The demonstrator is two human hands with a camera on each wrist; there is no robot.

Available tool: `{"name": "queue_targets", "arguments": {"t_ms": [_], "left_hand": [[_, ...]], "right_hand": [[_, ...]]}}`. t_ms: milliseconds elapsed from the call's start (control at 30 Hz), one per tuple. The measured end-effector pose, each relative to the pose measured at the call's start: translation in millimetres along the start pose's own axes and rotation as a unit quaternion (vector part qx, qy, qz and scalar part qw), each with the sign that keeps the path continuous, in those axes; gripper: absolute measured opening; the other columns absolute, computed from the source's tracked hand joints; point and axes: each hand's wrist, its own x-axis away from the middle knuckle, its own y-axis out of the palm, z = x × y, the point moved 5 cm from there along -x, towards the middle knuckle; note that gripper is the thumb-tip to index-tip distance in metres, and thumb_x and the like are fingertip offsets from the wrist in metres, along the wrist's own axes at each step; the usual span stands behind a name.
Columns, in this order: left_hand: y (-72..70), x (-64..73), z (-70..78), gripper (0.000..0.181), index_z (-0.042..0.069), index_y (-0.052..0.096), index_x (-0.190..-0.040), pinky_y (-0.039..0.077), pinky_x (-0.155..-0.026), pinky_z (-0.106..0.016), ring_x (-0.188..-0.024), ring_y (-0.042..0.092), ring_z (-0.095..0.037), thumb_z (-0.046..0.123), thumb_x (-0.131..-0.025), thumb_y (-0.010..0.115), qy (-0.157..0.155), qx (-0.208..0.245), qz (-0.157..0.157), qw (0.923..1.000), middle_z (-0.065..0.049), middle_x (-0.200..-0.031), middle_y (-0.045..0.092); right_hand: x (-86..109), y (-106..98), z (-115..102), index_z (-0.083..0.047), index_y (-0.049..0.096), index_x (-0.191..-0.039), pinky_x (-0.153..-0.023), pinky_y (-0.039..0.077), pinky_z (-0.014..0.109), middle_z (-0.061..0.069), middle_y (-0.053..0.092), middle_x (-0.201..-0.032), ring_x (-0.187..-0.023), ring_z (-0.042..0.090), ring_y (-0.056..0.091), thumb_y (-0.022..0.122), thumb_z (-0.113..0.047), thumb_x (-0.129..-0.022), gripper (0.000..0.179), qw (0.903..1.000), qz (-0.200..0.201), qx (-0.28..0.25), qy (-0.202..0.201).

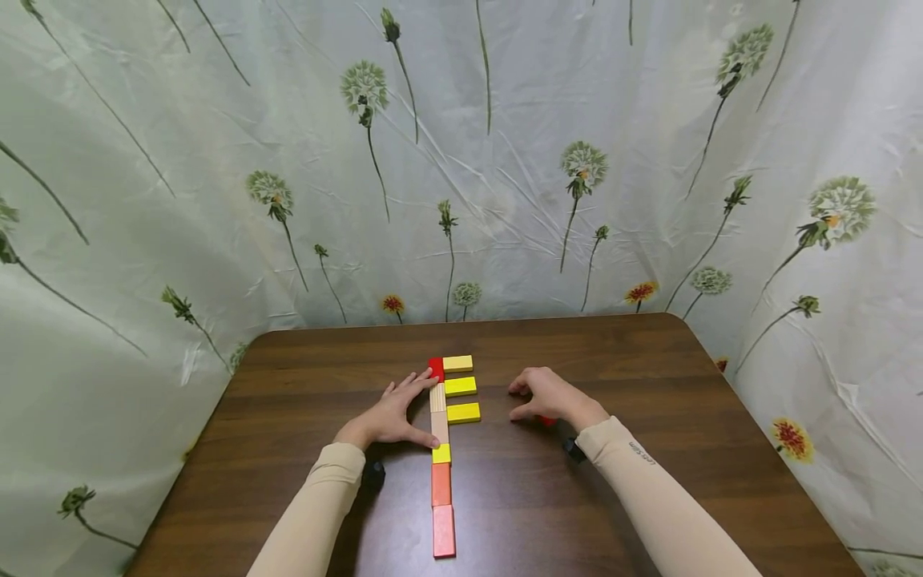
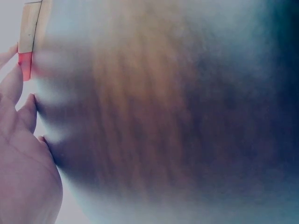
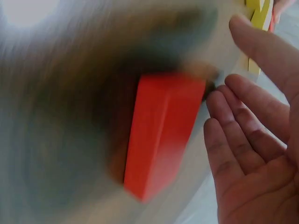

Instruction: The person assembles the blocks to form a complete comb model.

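My left hand (image 1: 389, 417) spreads along a column of small wooden blocks. Its index finger reaches the red block (image 1: 436, 366) at the far end, and its thumb touches a small yellow block (image 1: 441, 454). Between them lie two plain wood blocks, one ridged (image 1: 438, 397) and one smooth (image 1: 440, 428). My right hand (image 1: 555, 398) hovers at the right with fingers loosely bent and nothing between them. Under its palm side lies a separate red block (image 3: 161, 135), mostly hidden by the hand in the head view and apart from the fingers in the right wrist view.
An orange block (image 1: 441, 485) and a pinkish-red block (image 1: 444, 530) continue the column nearer me. Pale yellow (image 1: 457, 364) and two bright yellow blocks (image 1: 461, 387) stick out rightward from it. The brown table (image 1: 620, 361) ends at a flowered curtain (image 1: 505, 200).
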Motion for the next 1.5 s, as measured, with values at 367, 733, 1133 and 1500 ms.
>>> {"name": "queue_targets", "arguments": {"t_ms": [367, 733, 1133, 1500], "left_hand": [[0.4, 3.3, -4.5, 0.117, 0.016, 0.034, -0.169, 0.001, -0.13, -0.076, -0.168, 0.009, -0.043, 0.053, -0.076, 0.095, -0.007, -0.003, -0.002, 1.0, -0.007, -0.182, 0.017], [1.1, 2.0, -5.8, 0.117, 0.017, 0.034, -0.169, 0.001, -0.13, -0.075, -0.168, 0.009, -0.042, 0.052, -0.076, 0.095, -0.006, -0.001, -0.001, 1.0, -0.007, -0.182, 0.016], [1.5, 0.5, -4.9, 0.117, 0.018, 0.034, -0.17, 0.001, -0.13, -0.075, -0.169, 0.009, -0.042, 0.053, -0.076, 0.095, -0.006, -0.004, -0.003, 1.0, -0.005, -0.182, 0.016], [1.1, -1.3, -3.4, 0.117, 0.017, 0.034, -0.169, 0.002, -0.13, -0.075, -0.168, 0.01, -0.042, 0.053, -0.076, 0.095, -0.003, -0.009, -0.001, 1.0, -0.005, -0.182, 0.016]], "right_hand": [[15.4, -14.9, 32.1, -0.002, 0.078, -0.124, -0.101, 0.06, 0.046, 0.011, 0.08, -0.121, -0.113, 0.029, 0.073, 0.097, -0.029, -0.08, 0.056, 0.9997, -0.014, -0.014, 0.015], [41.7, -25.7, 49.1, 0.002, 0.076, -0.125, -0.101, 0.059, 0.049, 0.014, 0.078, -0.118, -0.108, 0.029, 0.073, 0.098, -0.022, -0.078, 0.057, 0.9991, -0.009, -0.035, 0.022], [57.4, -28.2, 60.1, 0.001, 0.077, -0.119, -0.097, 0.06, 0.05, 0.012, 0.079, -0.11, -0.104, 0.029, 0.073, 0.091, -0.003, -0.08, 0.041, 0.9991, 0.005, -0.032, 0.026], [62.3, -25.8, 64.6, -0.002, 0.08, -0.11, -0.091, 0.062, 0.045, 0.008, 0.08, -0.103, -0.097, 0.023, 0.073, 0.092, -0.006, -0.081, 0.031, 0.9983, 0.044, -0.033, 0.02]]}}
